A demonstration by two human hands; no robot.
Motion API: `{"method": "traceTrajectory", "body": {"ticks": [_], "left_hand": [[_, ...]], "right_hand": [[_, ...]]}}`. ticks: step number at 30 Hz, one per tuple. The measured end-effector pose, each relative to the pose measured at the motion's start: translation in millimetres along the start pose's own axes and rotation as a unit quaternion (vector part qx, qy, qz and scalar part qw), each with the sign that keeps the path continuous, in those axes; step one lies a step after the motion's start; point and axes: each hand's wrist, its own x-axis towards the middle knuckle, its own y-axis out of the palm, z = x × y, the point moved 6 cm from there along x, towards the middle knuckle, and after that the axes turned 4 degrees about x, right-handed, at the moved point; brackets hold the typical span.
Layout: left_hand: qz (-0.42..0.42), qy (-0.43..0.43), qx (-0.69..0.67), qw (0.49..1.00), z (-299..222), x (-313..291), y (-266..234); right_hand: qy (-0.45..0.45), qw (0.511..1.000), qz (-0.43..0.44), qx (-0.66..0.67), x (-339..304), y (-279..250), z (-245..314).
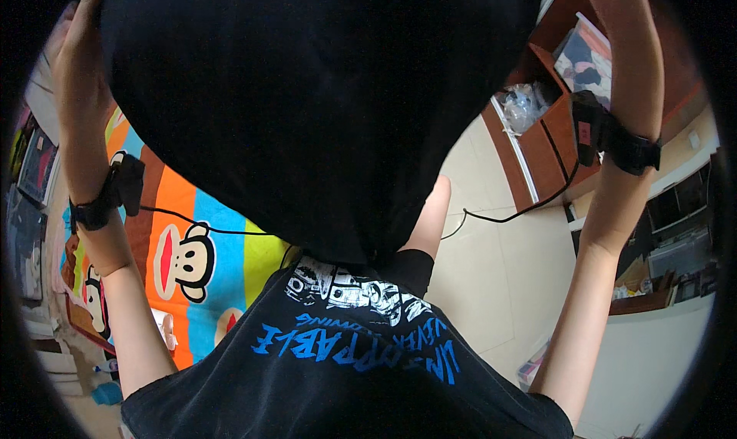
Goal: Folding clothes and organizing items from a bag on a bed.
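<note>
A large black cloth (307,117) hangs spread out in front of me and fills the upper middle of the head view. Its lower edge sags to a rounded point by my lap; whether it is a garment I cannot tell. Both my arms are raised around it. At the upper left my left hand (83,63) is against the cloth's side edge and seems closed on it, its fingers partly hidden. My right arm runs up along the right and leaves the view at the top, so that hand does not show. Each wrist wears a black strap with a small box.
A bright striped blanket (219,259) with cartoon monkey faces lies to the left. Brown wooden cabinets (556,155) stand at the right, with a plastic bag (522,107) on a shelf. Black cables (503,218) run from both wrist boxes towards my body. Pale tiled floor (491,278) shows between.
</note>
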Motion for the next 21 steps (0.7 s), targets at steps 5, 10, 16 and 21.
{"method": "traceTrajectory", "body": {"ticks": [5,10,16,21], "left_hand": [[0.003,-0.055,0.009,0.998,-1,-29,59],[0.275,-0.047,-0.015,0.960,13,-73,112],[0.403,-0.102,-0.063,0.907,19,-123,124],[0.318,-0.221,0.027,0.922,47,-153,99]], "right_hand": [[0.280,0.958,0.062,0.032,-54,58,-107],[0.368,0.879,0.259,0.156,-170,177,-194],[0.443,0.774,0.373,0.256,-284,264,-238],[0.543,0.732,0.278,0.304,-337,287,-288]]}}
